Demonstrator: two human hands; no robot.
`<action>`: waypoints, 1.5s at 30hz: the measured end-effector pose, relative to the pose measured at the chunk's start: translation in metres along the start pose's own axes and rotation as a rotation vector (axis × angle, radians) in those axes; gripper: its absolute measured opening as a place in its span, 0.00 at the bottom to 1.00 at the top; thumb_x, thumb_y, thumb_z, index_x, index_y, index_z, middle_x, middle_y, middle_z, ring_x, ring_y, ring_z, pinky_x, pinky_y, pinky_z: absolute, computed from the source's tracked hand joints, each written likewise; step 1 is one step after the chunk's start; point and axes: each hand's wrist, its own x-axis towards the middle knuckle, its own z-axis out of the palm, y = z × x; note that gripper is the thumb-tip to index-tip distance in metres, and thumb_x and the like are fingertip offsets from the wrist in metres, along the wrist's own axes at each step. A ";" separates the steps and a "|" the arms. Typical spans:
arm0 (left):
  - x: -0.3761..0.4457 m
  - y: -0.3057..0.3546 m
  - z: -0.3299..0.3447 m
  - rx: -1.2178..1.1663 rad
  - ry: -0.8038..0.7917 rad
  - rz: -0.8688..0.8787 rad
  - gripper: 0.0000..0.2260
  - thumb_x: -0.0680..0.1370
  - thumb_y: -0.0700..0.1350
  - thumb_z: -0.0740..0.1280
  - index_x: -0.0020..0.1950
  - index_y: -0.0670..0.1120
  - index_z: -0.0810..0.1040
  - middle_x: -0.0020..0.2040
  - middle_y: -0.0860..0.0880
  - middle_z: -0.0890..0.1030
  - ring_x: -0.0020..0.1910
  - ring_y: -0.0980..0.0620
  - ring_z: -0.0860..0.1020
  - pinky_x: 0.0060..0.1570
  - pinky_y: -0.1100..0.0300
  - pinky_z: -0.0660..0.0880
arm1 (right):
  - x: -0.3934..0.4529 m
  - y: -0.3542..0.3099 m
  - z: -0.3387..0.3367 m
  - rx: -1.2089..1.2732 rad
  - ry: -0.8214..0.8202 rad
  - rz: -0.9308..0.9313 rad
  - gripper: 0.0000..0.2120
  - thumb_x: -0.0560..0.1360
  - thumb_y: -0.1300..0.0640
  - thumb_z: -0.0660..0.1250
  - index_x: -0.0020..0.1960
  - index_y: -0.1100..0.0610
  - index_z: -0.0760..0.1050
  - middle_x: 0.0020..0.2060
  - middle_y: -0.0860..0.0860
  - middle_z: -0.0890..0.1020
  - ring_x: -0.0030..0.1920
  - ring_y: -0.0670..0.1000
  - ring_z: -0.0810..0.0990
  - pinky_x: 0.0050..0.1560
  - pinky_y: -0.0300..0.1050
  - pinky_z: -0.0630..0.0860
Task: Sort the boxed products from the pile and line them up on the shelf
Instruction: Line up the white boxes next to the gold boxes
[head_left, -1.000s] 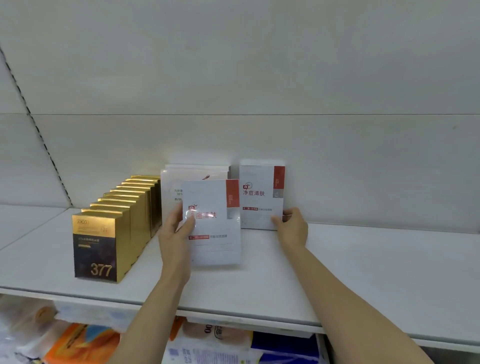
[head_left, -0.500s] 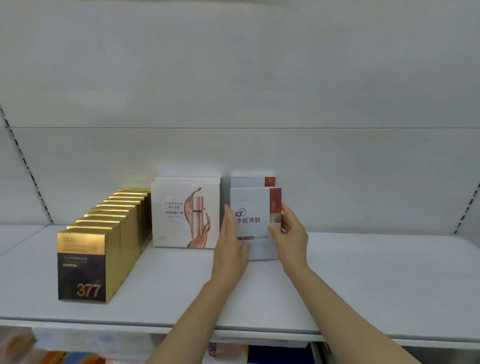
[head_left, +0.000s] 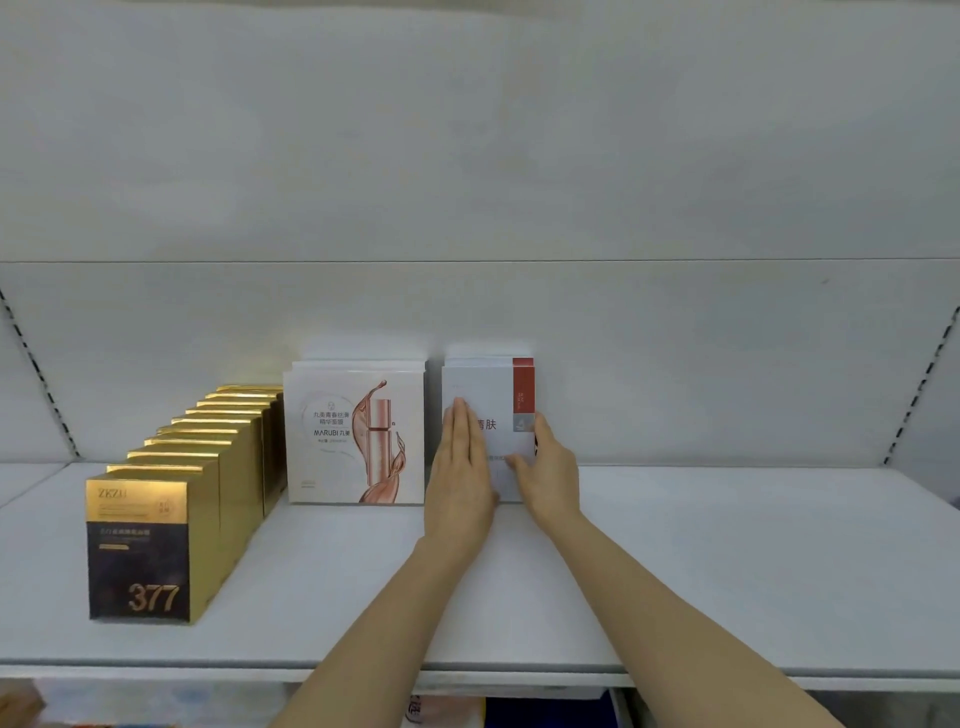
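- Three rows of boxes stand on the shelf (head_left: 727, 561): gold boxes (head_left: 156, 545), pink-print boxes (head_left: 358, 436), red-striped box (head_left: 498, 400) frontmost.
- Left hand (head_left: 460, 483) presses flat, fingers straight; right hand (head_left: 550, 467) pinches its right edge.
- Unsorted pile out of view; remainder unknowable.

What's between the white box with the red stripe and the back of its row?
Nothing visible. The white box with the red stripe already stands upright against the matching boxes behind it, left hand flat on its front, right hand at its right edge.
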 end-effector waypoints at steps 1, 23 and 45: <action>0.000 0.000 -0.001 0.023 -0.014 0.006 0.47 0.74 0.37 0.71 0.78 0.39 0.37 0.78 0.43 0.37 0.78 0.47 0.38 0.74 0.60 0.40 | 0.001 0.000 -0.002 -0.003 -0.007 0.002 0.26 0.75 0.65 0.68 0.71 0.54 0.67 0.59 0.51 0.81 0.57 0.53 0.80 0.57 0.45 0.76; -0.049 0.158 -0.030 0.202 0.132 0.440 0.24 0.69 0.52 0.77 0.60 0.42 0.80 0.56 0.44 0.82 0.51 0.44 0.82 0.49 0.51 0.79 | -0.119 0.072 -0.211 -0.532 0.356 -0.301 0.23 0.77 0.46 0.58 0.64 0.60 0.76 0.57 0.54 0.82 0.56 0.55 0.81 0.59 0.45 0.73; -0.109 0.592 0.109 -0.212 -0.037 0.716 0.15 0.73 0.49 0.68 0.57 0.45 0.78 0.54 0.48 0.80 0.48 0.44 0.78 0.45 0.51 0.75 | -0.206 0.290 -0.591 -0.874 0.621 -0.122 0.19 0.69 0.58 0.72 0.58 0.63 0.79 0.50 0.55 0.84 0.49 0.57 0.83 0.47 0.49 0.79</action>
